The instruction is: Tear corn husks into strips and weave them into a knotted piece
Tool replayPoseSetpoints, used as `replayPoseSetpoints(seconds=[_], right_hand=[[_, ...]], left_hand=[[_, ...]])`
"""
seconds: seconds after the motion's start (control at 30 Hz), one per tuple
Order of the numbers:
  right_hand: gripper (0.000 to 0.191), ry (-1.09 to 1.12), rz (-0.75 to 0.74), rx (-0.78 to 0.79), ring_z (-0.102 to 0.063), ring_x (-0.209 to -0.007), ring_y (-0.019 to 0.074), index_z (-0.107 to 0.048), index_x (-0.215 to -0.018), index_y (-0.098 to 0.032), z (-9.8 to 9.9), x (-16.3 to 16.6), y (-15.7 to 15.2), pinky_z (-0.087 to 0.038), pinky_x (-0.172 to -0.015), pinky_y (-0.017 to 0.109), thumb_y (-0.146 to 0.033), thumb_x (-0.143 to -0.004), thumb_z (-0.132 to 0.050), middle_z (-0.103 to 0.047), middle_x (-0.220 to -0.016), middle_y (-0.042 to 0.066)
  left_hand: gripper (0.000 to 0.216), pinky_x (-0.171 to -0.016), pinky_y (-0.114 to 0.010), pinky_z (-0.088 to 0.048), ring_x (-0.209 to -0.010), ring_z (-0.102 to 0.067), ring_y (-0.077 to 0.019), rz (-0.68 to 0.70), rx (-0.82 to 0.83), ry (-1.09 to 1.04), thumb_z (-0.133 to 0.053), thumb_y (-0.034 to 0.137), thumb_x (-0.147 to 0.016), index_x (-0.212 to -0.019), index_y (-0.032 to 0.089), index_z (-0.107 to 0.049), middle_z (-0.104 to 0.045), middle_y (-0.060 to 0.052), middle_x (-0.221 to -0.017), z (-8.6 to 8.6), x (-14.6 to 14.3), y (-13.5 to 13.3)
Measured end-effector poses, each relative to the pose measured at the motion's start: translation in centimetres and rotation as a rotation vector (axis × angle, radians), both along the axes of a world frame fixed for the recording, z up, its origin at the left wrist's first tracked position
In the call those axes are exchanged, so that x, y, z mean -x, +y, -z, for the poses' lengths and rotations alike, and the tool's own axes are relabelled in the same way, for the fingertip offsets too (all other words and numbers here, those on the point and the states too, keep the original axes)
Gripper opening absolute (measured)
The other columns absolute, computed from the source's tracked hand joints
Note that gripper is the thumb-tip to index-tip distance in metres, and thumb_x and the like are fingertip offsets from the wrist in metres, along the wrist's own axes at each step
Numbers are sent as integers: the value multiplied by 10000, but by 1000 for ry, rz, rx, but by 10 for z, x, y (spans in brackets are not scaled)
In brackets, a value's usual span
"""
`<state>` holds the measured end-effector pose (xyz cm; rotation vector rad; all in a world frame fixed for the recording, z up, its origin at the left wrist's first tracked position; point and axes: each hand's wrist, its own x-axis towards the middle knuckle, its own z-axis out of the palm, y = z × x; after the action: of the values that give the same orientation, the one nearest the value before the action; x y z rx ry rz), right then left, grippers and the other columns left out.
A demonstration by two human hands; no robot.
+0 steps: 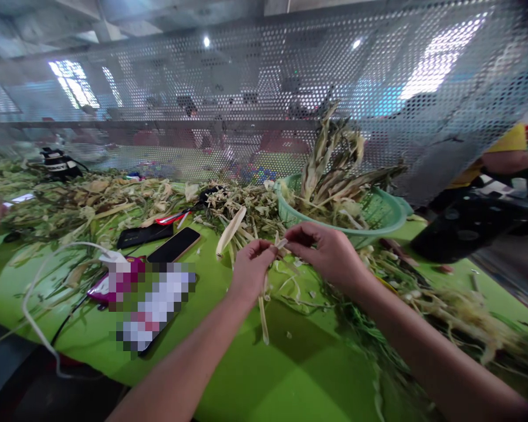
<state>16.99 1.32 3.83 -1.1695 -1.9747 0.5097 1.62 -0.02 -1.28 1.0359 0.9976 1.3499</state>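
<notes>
The person's hands met on the near side of the green basket, a little to its left. The left hand was nearly closed, thumb and fingers pinching a small pale strip; the right hand pinched the strip's other end between thumb and fingertips, its remaining fingers curled. A long pale stalk reached down below the left hand, nearer the person than the basket; whether that hand gripped it too could not be told.

Dry stalks stuck up out of the basket. Left of it, on the green tabletop, were a broad pale husk, a dark phone and a white cable. Stringy roots were heaped to the basket's right, on the near side. Behind the basket stood a perforated screen, and far to its right showed another person's yellow sleeve.
</notes>
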Motion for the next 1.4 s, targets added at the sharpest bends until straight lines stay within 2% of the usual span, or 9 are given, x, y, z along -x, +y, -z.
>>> replayPoseSetpoints(seconds=[0.13, 0.33, 0.57, 0.77, 0.9, 1.03, 1.4], right_hand=[[233, 47, -61, 88, -630, -792, 197, -698, -922, -195, -1, -5, 3, -475, -710, 298, -396, -855, -601, -700, -851, 39], [315, 71, -112, 203, -631, -765, 194, -712, -904, -182, -1, 0, 0, -482, -681, 292, -474, -792, -672, -707, -857, 53], [271, 92, -49, 129, -622, -708, 182, -692, -851, -180, 8, 5, 0, -479, -664, 296, -446, -799, -671, -704, -778, 43], [318, 30, -39, 164, -615, -714, 180, -680, -863, -183, 8, 4, -1, -459, -646, 282, -494, -816, -635, -696, -783, 35], [354, 19, -29, 183, -589, -689, 176, -678, -805, -168, 10, 4, 0, -436, -622, 279, -516, -820, -617, -670, -731, 32], [306, 88, -26, 195, -556, -643, 156, -666, -775, -170, 15, 6, 2, -423, -608, 275, -476, -791, -657, -650, -698, 18], [201, 84, -18, 141, -576, -678, 168, -676, -803, -170, 15, 7, 0, -442, -640, 277, -369, -805, -641, -666, -724, 27]], left_hand=[[102, -648, -232, -359, -635, -479, -97, 20, 16, -36, -651, 268, -715, -724, 168, -633, -575, 29, -659, -3, 2, 0], [117, -673, -227, -384, -669, -506, -100, 36, -1, -72, -666, 281, -724, -753, 169, -646, -588, 25, -686, -2, 6, 2], [154, -671, -233, -407, -652, -526, -99, 32, 38, -182, -697, 313, -714, -768, 179, -646, -595, 31, -684, 0, 5, 2], [163, -673, -239, -418, -651, -530, -99, 0, 50, -248, -712, 312, -702, -769, 183, -637, -587, 34, -689, 0, 5, 3], [142, -700, -239, -408, -678, -528, -103, -7, 9, -194, -695, 302, -714, -755, 179, -637, -582, 30, -692, -2, 6, 2], [122, -709, -238, -391, -694, -516, -109, -10, -35, -104, -673, 290, -726, -740, 173, -642, -586, 26, -689, -7, 6, -1], [162, -706, -243, -379, -703, -508, -115, 6, -2, -67, -685, 309, -709, -765, 161, -653, -587, 11, -716, -8, 7, -1]])
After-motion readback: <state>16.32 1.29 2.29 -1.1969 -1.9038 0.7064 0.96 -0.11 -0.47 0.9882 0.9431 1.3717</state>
